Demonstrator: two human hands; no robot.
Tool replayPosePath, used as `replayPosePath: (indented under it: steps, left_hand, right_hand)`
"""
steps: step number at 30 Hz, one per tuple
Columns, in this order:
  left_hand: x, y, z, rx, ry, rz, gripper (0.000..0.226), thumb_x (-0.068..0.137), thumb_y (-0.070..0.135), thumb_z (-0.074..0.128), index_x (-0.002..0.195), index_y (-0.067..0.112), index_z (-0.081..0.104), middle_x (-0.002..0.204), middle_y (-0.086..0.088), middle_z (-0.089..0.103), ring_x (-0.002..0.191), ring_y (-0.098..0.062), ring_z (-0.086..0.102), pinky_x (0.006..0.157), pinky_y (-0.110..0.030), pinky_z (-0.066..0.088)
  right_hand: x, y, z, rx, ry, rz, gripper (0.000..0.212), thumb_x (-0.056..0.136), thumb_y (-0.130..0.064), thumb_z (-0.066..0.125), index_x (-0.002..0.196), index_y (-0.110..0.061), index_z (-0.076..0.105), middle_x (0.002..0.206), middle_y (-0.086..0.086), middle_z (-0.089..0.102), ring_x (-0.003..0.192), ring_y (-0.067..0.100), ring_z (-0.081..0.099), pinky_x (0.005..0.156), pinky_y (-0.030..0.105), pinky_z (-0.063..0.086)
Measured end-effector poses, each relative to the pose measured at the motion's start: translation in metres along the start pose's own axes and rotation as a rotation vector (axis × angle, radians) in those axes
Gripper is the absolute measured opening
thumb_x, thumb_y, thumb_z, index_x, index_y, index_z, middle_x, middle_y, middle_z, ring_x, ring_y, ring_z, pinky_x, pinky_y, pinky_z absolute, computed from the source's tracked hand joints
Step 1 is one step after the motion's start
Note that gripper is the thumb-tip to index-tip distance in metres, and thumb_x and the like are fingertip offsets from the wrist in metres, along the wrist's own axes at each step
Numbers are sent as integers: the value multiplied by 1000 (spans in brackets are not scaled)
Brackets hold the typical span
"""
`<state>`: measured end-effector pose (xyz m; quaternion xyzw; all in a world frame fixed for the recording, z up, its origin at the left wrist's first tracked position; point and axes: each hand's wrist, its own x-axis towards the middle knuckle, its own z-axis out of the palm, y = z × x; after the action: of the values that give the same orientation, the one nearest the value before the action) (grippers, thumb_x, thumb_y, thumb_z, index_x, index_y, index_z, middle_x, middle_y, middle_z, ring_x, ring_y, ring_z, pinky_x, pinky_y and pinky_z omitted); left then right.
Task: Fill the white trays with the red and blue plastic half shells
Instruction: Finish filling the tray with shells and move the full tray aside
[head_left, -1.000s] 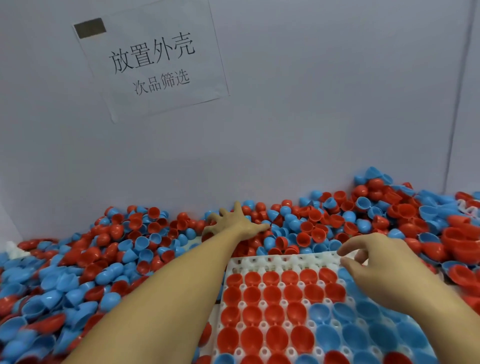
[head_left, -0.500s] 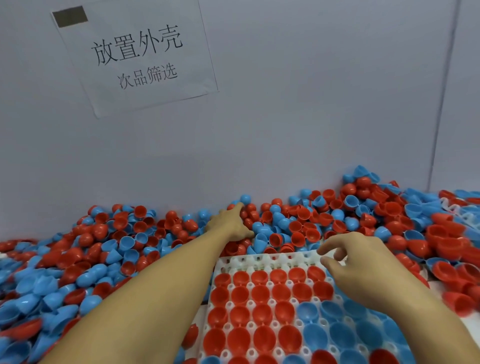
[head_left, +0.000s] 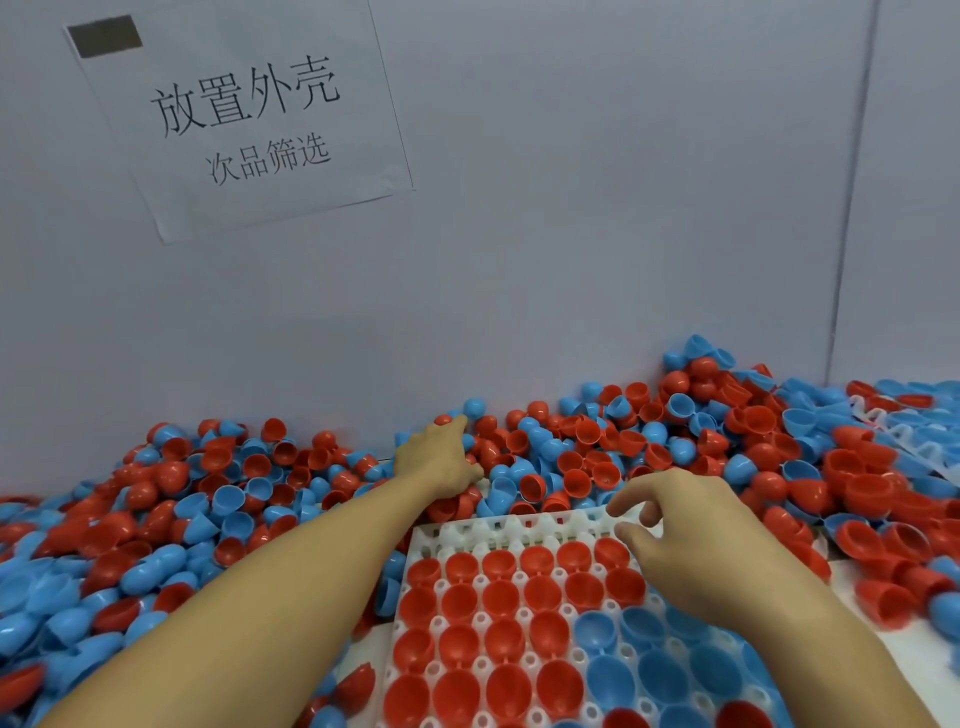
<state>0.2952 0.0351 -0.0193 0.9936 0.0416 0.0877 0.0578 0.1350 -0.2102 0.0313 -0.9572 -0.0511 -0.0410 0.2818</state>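
Left hand (head_left: 439, 460) flat, fingers extended into heap of red and blue plastic half shells (head_left: 587, 452); right hand (head_left: 685, 525) loosely curled, empty, over white plastic tray (head_left: 519, 530) far edge.

This is a factory sorting and packing station. A printed paper sign (head_left: 244, 114) in Chinese characters is stuck on a plain grey partition wall (head_left: 597, 208), and below it loose red and blue plastic half shells (head_left: 597, 457) lie heaped in bulk around a white moulded tray (head_left: 519, 527) with rows of sockets.

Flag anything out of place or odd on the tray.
One oddity: the tray's far row holds no shells, while the rows nearer the person are full. The filled shells sit open side up, red left, blue right. Nothing looks spilled or damaged.
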Motion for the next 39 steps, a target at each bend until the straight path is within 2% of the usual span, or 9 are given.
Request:
replayPosePath:
  steps: [4,7,12,20,26,29,33,35,39]
  left_hand:
    - [-3,-5,-5,-93,149,-6,21,85,33,67,101,25,57,115,-8,67,103,-35,62,75,-37,45]
    - [1,-13,-15,-242,235,-72,17,84,25,68,83,19,52,100,-14,67,88,-38,59,68,-34,39]
    - [7,-25,-35,-551,356,-264,24,84,16,70,76,14,47,72,-4,51,72,-29,46,64,-33,35]
    - [4,-44,-54,-1109,421,-520,8,88,15,66,86,16,58,85,-9,68,63,-19,61,52,-26,47]
    - [4,-65,-62,-647,332,-284,12,86,20,67,84,13,58,77,-4,65,75,-26,61,69,-36,52]
    - [7,-71,-68,-553,49,-148,15,89,10,62,78,17,55,80,-3,57,80,-24,51,71,-33,44]
    - [5,-69,-75,-210,-312,-118,42,84,14,61,121,34,62,133,-9,52,115,-28,52,106,-44,44]
    - [5,-60,-75,-177,-312,-173,70,82,21,62,146,39,39,150,-16,28,125,-38,44,110,-52,40]
    - [2,-13,-56,-175,-145,-42,81,84,53,67,153,45,26,163,-15,15,146,-49,18,117,-67,21]
  right_hand:
    - [-1,-1,0,11,-8,7,22,97,-32,58,118,-34,64,122,-4,61,105,14,61,92,35,54]
    - [-1,-1,0,11,-6,10,22,97,-33,58,118,-34,64,122,-4,60,105,14,61,92,35,54]
    - [-2,0,-4,12,1,25,22,97,-33,58,117,-33,66,117,-4,64,97,14,63,88,37,56]
    - [-1,1,-8,43,32,59,17,96,-31,60,111,-33,68,92,-8,67,80,12,65,80,38,59]
    - [-1,0,-6,42,14,51,16,96,-31,60,109,-33,68,88,-8,67,79,11,65,79,35,59]
    - [-1,0,-6,38,3,46,17,97,-31,59,112,-33,67,91,-9,67,80,11,65,79,34,59]
    - [-1,-1,-6,37,-11,45,19,97,-32,58,114,-34,67,101,-7,67,85,12,65,82,37,59]
    - [-1,-2,-5,41,-14,42,20,97,-32,58,115,-33,67,103,-6,67,87,12,65,83,37,58]
    - [-2,-3,-5,50,-12,33,19,98,-31,58,114,-33,67,103,-6,67,88,11,64,83,35,58]
